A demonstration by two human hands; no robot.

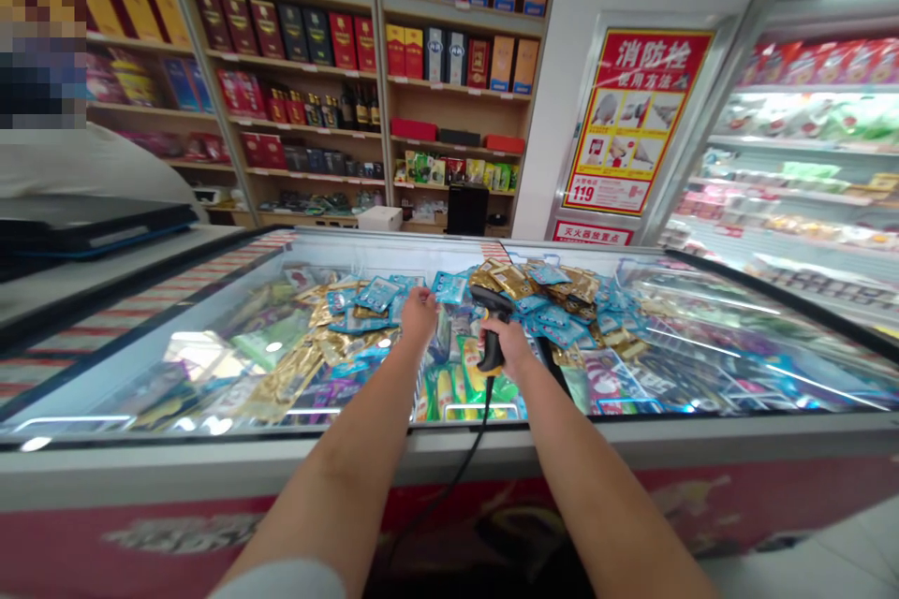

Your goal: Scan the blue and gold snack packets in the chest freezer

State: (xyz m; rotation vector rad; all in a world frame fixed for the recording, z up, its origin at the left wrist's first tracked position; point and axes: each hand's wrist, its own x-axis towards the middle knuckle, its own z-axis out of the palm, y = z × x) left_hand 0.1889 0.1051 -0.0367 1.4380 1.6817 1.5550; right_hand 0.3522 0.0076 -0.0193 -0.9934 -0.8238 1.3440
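My right hand is wrapped round the grip of a black and yellow barcode scanner, whose cable runs down over the freezer's front edge. The scanner's head points left, towards a small blue packet. My left hand pinches that packet at its left edge, with the fingertips partly hidden. Left of this hand lies a heap of blue and gold packets on the freezer's glass. Another pile of gold and blue packets lies just beyond and right of the scanner.
Under both arms stands a chest freezer with a glass top; bagged ice creams show through it. Shelves of boxed bottles line the back wall. A red notice hangs right of them. At left, a person in white is beside a counter.
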